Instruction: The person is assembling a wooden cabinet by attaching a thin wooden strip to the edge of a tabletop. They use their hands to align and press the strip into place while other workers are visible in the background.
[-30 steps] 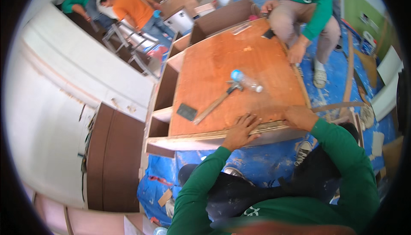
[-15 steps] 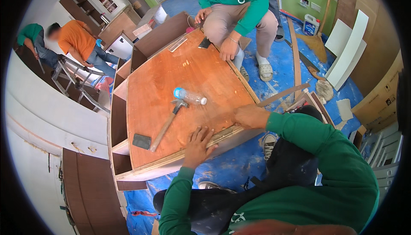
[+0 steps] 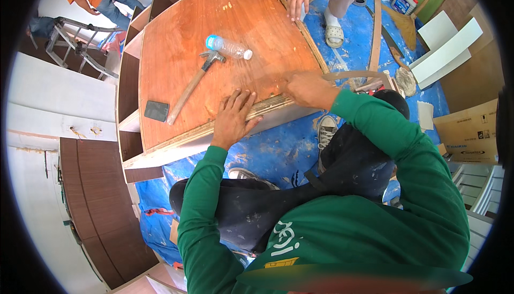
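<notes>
- In the head view, the plywood panel [image 3: 273, 37] lies straight ahead of you on a cabinet [image 3: 128, 82], its layered near edge [image 3: 273, 104] slanting from lower left to upper right under your hands.
- Your left hand [image 3: 234, 114] rests open on the panel's near edge, fingers spread over the face, gripping nothing.
- Your right hand [image 3: 308, 89] is curled at the panel's near-right corner; you can't tell what, if anything, sits inside it.
- A thin, bowed brown strip [image 3: 356, 74] juts rightward beyond that corner, its long axis running roughly sideways; your right hand is nearer.
- On the panel, left of its middle, the claw hammer [image 3: 190, 90] points its metal head away from you; its wooden handle slants toward the panel's near-left corner, by a flat dark phone [image 3: 156, 111].
- Just beyond the hammer head, a clear plastic bottle [image 3: 229, 47] lies sideways on the panel's smooth, reddish grain.
- Below the panel's near edge spreads wrinkled, pale-spotted blue sheeting [image 3: 278, 138].
</notes>
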Tool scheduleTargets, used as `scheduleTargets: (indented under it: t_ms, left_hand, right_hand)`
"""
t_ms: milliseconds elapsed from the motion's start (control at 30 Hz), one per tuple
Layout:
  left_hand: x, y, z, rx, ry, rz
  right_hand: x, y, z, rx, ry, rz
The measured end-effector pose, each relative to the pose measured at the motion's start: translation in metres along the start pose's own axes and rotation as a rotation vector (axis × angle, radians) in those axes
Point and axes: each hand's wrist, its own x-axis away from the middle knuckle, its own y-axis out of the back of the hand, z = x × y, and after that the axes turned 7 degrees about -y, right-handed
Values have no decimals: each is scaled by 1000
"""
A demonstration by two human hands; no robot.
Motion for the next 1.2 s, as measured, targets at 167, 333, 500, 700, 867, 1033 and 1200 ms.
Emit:
scheduleTargets:
  t_ms: [167,333,500,700,867,1033,1200]
  left_hand:
    - [-4,-4,4,-14,-2,2]
    - [1,-18,6,71,6,-10]
    - [6,-4,5,-5,-4,-10]
    - [1,-1,0,10,-1,-13]
    - [2,-1,1,15,-7,1]
    - [5,2,2,6,1,13]
    - [1,-12,11,113,11,-1]
  right_hand:
    - [-25,-32,1,-10,83,-78]
    - [-22,-23,17,-117,73,-200]
    - [-28,2,32,-28,-43,60]
    - [-25,-8,23,-74,-10,-36]
    - [-31,-19,19,-51,32,-84]
    - [-23,0,32,-55,-41,44]
    - [-17,-29,8,-184,5,-183]
